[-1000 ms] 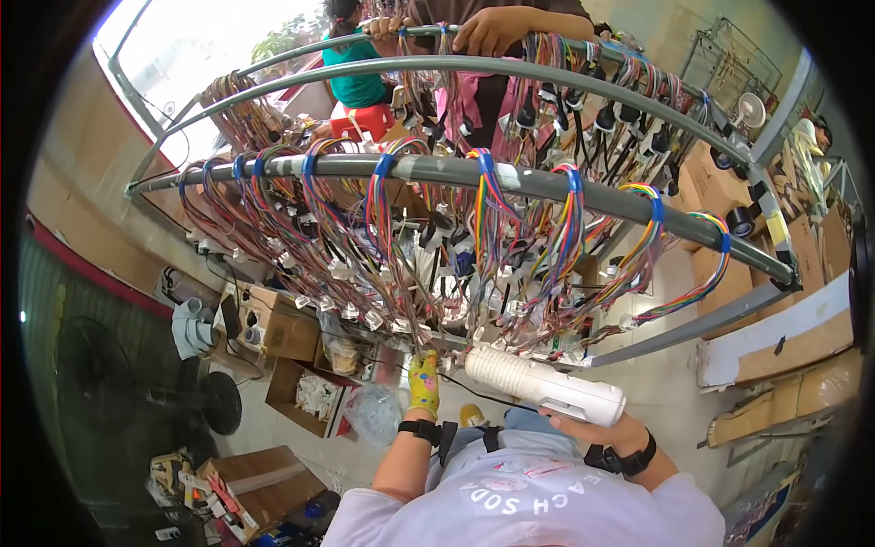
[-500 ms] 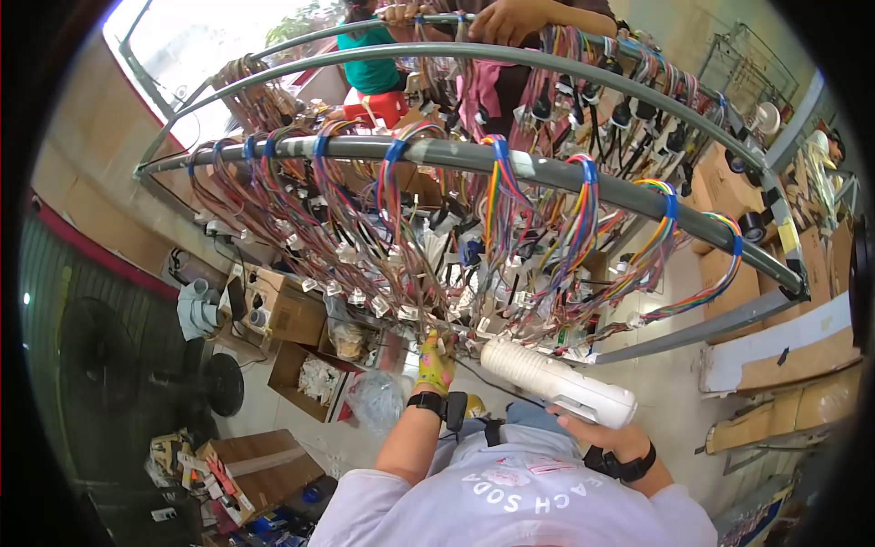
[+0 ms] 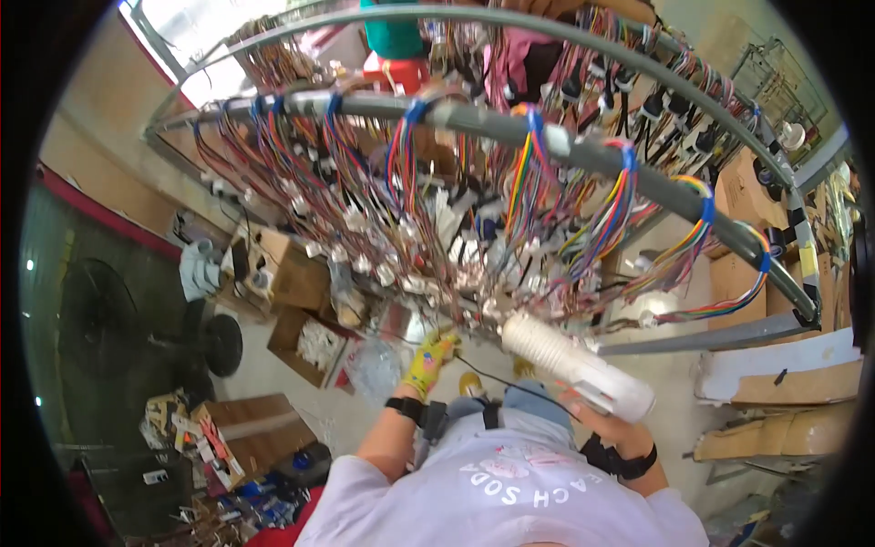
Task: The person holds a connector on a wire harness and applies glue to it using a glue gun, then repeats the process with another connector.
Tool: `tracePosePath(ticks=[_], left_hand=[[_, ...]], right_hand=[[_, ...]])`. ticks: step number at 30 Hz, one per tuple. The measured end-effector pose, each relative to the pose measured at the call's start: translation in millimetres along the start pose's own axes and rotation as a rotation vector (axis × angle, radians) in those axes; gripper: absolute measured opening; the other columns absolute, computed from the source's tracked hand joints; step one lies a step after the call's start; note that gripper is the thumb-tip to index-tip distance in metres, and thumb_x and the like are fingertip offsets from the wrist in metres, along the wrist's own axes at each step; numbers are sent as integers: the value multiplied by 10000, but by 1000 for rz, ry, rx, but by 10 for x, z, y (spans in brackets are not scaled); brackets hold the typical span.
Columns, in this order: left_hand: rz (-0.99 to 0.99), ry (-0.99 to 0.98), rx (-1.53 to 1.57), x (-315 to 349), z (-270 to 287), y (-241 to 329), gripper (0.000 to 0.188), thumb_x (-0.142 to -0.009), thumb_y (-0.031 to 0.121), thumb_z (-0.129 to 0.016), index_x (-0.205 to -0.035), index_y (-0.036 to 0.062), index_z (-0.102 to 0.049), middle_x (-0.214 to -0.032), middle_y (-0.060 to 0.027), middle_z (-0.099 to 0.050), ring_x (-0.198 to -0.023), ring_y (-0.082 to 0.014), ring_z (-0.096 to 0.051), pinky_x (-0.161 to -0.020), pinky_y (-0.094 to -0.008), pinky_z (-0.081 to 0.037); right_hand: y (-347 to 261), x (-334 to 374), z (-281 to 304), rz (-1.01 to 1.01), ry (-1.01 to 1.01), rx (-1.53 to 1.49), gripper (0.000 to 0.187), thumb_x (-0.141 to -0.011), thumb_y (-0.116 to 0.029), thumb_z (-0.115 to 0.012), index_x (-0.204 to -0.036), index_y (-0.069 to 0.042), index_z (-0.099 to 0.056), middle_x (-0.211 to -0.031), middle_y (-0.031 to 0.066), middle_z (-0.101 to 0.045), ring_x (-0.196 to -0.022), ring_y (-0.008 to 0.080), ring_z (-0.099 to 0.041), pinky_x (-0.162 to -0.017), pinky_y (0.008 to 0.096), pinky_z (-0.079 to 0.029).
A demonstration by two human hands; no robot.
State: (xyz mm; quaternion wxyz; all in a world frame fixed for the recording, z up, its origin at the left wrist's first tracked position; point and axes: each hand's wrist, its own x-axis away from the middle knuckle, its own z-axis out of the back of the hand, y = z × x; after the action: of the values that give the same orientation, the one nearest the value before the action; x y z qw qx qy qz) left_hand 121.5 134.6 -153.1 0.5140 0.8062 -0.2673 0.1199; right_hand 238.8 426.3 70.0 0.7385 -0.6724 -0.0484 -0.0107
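Observation:
My right hand (image 3: 603, 421) is wrapped round a long white heat gun (image 3: 574, 363) with a ribbed front end. That end points up and left at the lower ends of the hanging wire harnesses (image 3: 529, 205). A thin black cord (image 3: 497, 372) runs between my hands. My left hand (image 3: 430, 361), in a yellow patterned glove, is just below the white connectors (image 3: 465, 251) on the wire ends. Its fingers are blurred, so whether they hold a wire is unclear. Blue ties (image 3: 629, 157) bind the bundles on the grey metal rail (image 3: 583, 150).
Beyond a second rail, a person in a green top (image 3: 392, 38) is near a red stool (image 3: 396, 73). Open cardboard boxes (image 3: 296, 342) and a clear plastic bag (image 3: 374, 366) lie on the floor at left, near a black fan (image 3: 221, 345). Cardboard sheets (image 3: 784, 374) are stacked at right.
The view has shifted, so the rail and harnesses sit higher and further right. My left hand appears slightly lower, away from the wire ends. The heat gun stays in my right hand.

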Motion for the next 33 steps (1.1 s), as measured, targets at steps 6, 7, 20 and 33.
tracePosePath(ticks=[6, 7, 20, 33], left_hand=[[56, -116, -138, 347, 302, 316, 384, -900, 186, -588, -1225, -11, -533, -1143, -79, -593, -985, -151, -573, -900, -313, -468], [122, -135, -70, 396, 304, 382, 388, -899, 187, -583, -1233, -4, -530, -1166, -88, -585, -1024, -164, -566, -921, -322, -455], [136, -112, 73, 981, -72, 338, 595, -796, 307, -686, -1286, 33, -490, -1200, -81, -565, -927, -121, -562, -821, -318, -481], [-296, 469, -278, 1165, -639, -182, 357, -835, 115, -628, -1181, 35, -589, -1102, -51, -613, -1001, -130, -554, -923, -267, -413]], right_hand=[[-168, -130, -66, 165, -38, 404, 247, -765, -47, -683, -1011, -52, -681, -900, 49, -712, -808, 182, -681, -743, 279, -513], [-149, -125, -88, 137, -44, 413, 247, -765, -47, -683, -1011, -52, -681, -900, 49, -712, -808, 182, -681, -743, 279, -513], [46, -188, 223, 40, -450, 235, 530, -805, 69, -605, -1307, 19, -442, -1174, 136, -594, -1030, 223, -612, -854, 329, -500], [500, -847, 459, 389, -748, 64, 472, -714, -80, -718, -1168, -31, -595, -1338, 180, -493, -1252, 305, -466, -1029, 378, -373]])
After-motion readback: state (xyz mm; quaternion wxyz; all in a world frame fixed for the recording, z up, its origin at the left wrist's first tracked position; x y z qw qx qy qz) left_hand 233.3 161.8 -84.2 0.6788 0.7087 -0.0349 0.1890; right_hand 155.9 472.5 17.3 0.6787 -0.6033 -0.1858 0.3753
